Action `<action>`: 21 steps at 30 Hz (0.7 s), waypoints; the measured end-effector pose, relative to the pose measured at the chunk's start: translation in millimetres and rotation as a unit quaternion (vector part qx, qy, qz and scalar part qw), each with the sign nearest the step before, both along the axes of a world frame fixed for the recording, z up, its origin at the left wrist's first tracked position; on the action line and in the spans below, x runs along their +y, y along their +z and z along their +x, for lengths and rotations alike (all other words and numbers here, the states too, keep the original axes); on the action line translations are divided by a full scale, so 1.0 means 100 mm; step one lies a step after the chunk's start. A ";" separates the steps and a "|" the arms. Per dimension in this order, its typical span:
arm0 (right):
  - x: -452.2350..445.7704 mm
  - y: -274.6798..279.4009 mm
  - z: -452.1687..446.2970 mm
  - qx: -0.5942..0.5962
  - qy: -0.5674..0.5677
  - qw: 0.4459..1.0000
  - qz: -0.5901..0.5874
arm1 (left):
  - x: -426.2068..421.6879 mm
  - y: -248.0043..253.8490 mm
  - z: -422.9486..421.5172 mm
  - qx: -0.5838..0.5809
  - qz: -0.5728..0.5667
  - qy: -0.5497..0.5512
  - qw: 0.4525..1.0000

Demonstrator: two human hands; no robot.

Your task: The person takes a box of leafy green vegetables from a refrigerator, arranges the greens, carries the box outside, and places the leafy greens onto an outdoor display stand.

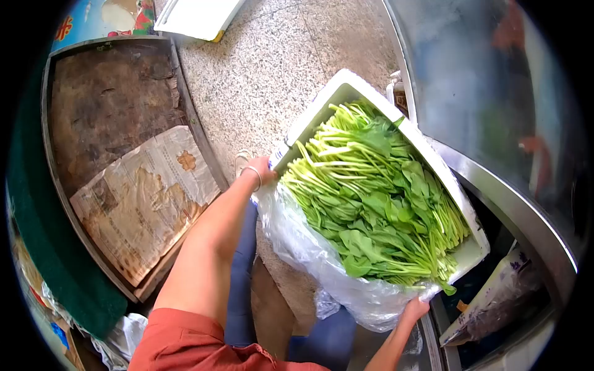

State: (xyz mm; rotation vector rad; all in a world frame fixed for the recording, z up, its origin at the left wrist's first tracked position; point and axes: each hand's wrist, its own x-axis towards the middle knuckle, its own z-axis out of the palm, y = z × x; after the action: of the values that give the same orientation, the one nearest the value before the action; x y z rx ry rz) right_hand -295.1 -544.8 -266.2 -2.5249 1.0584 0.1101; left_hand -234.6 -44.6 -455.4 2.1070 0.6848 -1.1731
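A white foam box (pixel 427 154) full of leafy green vegetables (pixel 377 198) is tilted in front of me. Clear plastic wrap (pixel 309 247) hangs over its near side. My left hand (pixel 263 172), with a bangle at the wrist, is closed on the box's left corner. At the near right corner my right hand (pixel 416 308) grips the edge by the plastic. The fingertips of both hands are partly hidden by the box and the plastic.
A shallow wooden tray (pixel 179 80) with stained paper (pixel 145 198) lies at left, beside green cloth (pixel 55 260). Another white container (pixel 198 18) is on the speckled floor (pixel 247 80). A metal-framed glass case (pixel 482 167) stands at right.
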 end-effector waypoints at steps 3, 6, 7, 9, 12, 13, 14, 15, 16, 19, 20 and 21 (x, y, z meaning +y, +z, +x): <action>0.25 -0.05 -0.12 0.052 -0.034 0.997 0.046 | 0.36 0.08 0.42 0.050 0.062 -0.059 0.995; 0.89 -0.03 -0.09 0.011 -0.050 0.997 0.066 | 0.82 0.02 0.67 0.031 0.056 -0.084 0.994; 1.04 -0.06 -0.11 0.013 -0.043 0.997 0.063 | 0.94 0.02 0.73 -0.021 0.072 -0.095 0.993; 1.29 -0.12 -0.21 0.021 -0.119 0.983 0.139 | 1.09 0.06 0.82 -0.027 0.080 -0.052 0.995; 1.87 -0.09 -0.19 0.035 -0.165 0.968 0.186 | 1.39 -0.12 0.67 -0.092 0.073 0.110 0.987; 2.02 -0.06 -0.20 0.039 -0.160 0.969 0.184 | 1.45 -0.04 0.64 -0.143 0.054 0.216 0.964; 2.15 -0.03 -0.20 0.065 -0.191 0.962 0.184 | 1.49 0.05 0.56 -0.187 0.098 0.235 0.949; 2.24 0.00 -0.18 0.091 -0.223 0.953 0.182 | 1.54 0.07 0.42 -0.290 0.152 0.231 0.916; 2.23 0.01 -0.20 0.123 -0.240 0.945 0.185 | 1.48 0.16 0.27 -0.262 0.161 0.350 0.885; 2.32 0.01 -0.20 0.107 -0.241 0.946 0.186 | 1.02 0.13 -0.54 -0.166 -0.076 0.646 0.741; 2.35 0.01 -0.15 0.103 -0.245 0.944 0.198 | 0.79 0.24 -0.71 -0.097 -0.149 0.687 0.705; 2.34 0.02 -0.14 0.106 -0.241 0.945 0.193 | 0.56 0.36 -0.89 -0.020 -0.210 0.718 0.663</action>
State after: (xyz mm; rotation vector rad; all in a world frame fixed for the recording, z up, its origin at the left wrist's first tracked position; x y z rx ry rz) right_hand -308.8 -310.6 -264.5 -1.8800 1.5386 0.4115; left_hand -323.6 11.0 -419.4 0.6390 1.4399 -0.2434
